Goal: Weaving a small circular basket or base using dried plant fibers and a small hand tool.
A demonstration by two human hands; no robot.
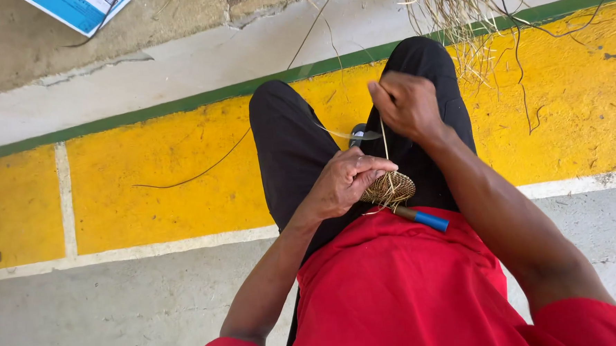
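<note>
A small round woven disc of straw (392,187) rests on my lap above my red shirt. My left hand (346,182) grips the disc's near edge with closed fingers. My right hand (405,103) is raised above it, pinching a thin straw strand (386,145) that runs taut down to the disc. A pale flat strip (341,133) trails off to the left from near my right hand. A tool with a blue handle (426,220) lies across my lap just below the disc. My legs in black trousers (293,139) stretch away over the yellow floor.
A loose bundle of dry straw (457,11) lies on the floor beyond my right knee. One long dark strand (197,174) curves across the yellow painted band (163,179). A blue and white printed sheet (79,10) lies at the top left on concrete.
</note>
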